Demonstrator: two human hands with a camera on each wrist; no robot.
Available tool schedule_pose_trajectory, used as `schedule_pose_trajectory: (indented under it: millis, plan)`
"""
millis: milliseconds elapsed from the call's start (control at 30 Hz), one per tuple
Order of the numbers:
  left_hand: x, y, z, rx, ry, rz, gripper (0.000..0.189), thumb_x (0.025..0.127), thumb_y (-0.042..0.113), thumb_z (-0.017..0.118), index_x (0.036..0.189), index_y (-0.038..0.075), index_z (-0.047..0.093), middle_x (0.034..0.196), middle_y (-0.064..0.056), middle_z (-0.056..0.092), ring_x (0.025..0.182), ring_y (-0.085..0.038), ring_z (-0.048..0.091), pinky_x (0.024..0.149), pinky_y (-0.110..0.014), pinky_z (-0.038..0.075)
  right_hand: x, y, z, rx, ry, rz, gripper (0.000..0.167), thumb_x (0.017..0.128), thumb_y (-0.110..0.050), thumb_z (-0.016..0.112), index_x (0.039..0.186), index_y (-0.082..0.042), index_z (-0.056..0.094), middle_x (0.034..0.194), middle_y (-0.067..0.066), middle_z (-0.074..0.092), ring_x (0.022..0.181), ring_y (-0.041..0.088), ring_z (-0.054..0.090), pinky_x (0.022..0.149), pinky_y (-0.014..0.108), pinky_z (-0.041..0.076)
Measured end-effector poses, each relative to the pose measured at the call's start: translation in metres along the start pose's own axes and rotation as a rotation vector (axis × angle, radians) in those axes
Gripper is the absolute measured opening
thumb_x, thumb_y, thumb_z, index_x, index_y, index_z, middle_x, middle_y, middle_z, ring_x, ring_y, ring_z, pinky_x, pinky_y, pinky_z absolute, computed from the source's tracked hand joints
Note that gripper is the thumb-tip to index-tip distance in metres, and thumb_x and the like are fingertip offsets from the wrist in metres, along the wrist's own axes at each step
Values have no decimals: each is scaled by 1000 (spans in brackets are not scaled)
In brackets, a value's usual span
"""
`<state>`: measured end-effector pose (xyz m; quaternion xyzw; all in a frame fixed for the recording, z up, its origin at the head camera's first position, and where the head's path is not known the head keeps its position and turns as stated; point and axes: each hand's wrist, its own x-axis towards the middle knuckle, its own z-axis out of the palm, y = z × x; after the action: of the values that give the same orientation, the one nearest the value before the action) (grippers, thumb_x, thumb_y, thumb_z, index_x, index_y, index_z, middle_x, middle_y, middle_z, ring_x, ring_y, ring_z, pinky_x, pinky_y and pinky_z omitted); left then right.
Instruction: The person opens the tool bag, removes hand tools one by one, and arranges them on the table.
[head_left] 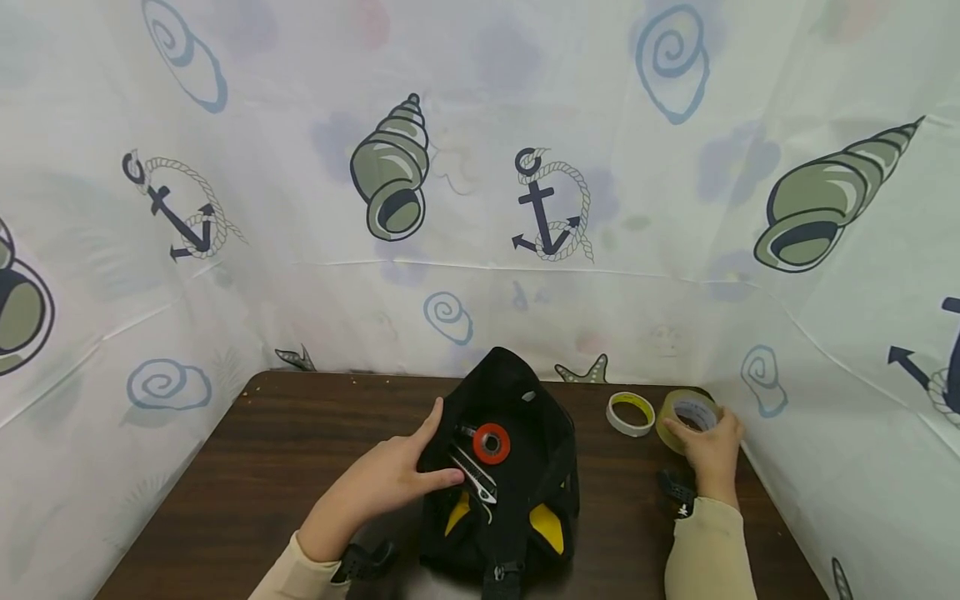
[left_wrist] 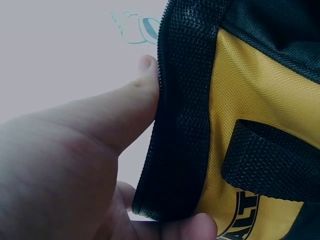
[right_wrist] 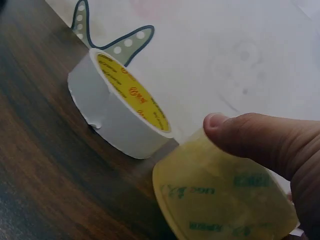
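My left hand (head_left: 382,479) holds the side edge of a black and yellow tool bag (head_left: 543,425), which stands with its mouth gaping. In the left wrist view, the thumb lies along the zipped black rim (left_wrist: 182,110) and the fingers curl under its lower corner. A small red tape roll (head_left: 480,445) and a silver metal hand tool (head_left: 483,485) show in the bag. At the right, my right hand (head_left: 712,450) grips a wide, yellowish clear packing tape roll (right_wrist: 220,200), its thumb on the near edge. The other fingers are mostly hidden behind the roll.
Left of the packing tape stands a white tape roll (head_left: 613,418) with a yellow inner core, close by at the back of the brown wooden table (head_left: 300,450). A white cloth (head_left: 480,317) printed with shells and anchors hangs behind and at both sides.
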<state>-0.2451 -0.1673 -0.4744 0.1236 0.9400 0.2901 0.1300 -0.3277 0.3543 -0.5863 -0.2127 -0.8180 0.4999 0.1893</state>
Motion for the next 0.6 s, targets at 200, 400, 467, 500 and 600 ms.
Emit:
schedule_pose_trajectory:
  millis: [200, 400, 467, 500, 600]
  plan:
    - [-1, 1, -1, 0, -5, 11, 115, 91, 80, 70, 176, 40, 5, 147, -20, 69, 125, -36, 73, 102, -62, 58, -1, 3, 3, -46, 5, 66, 124, 85, -41, 95, 164, 16, 18, 160, 46, 17, 152, 60, 19, 130, 69, 21]
    - [0, 1, -1, 0, -7, 18, 114, 92, 79, 70, 176, 40, 5, 148, -21, 68, 125, -36, 73, 101, -63, 58, 1, 6, 4, -97, 2, 3, 113, 88, -42, 93, 162, 15, 29, 156, 46, 29, 149, 60, 27, 127, 71, 26]
    - [0, 1, 0, 3, -7, 16, 114, 91, 79, 70, 176, 40, 5, 149, -21, 67, 125, -37, 73, 101, -63, 58, 2, 5, 4, -80, -23, -18, 109, 90, -38, 92, 162, 14, 30, 157, 44, 32, 149, 59, 31, 126, 71, 28]
    - [0, 1, 0, 3, -6, 16, 114, 91, 79, 70, 176, 40, 5, 150, -21, 67, 125, -36, 73, 101, -63, 58, 2, 5, 5, -75, -43, -21, 107, 91, -38, 91, 163, 14, 30, 158, 43, 33, 150, 57, 32, 127, 71, 28]
    - [1, 1, 0, 7, -1, 13, 115, 90, 81, 70, 176, 41, 5, 151, -21, 66, 127, -37, 72, 102, -63, 58, 3, 2, 6, -78, -98, -40, 102, 94, -36, 89, 162, 14, 33, 158, 41, 35, 150, 55, 32, 127, 70, 29]
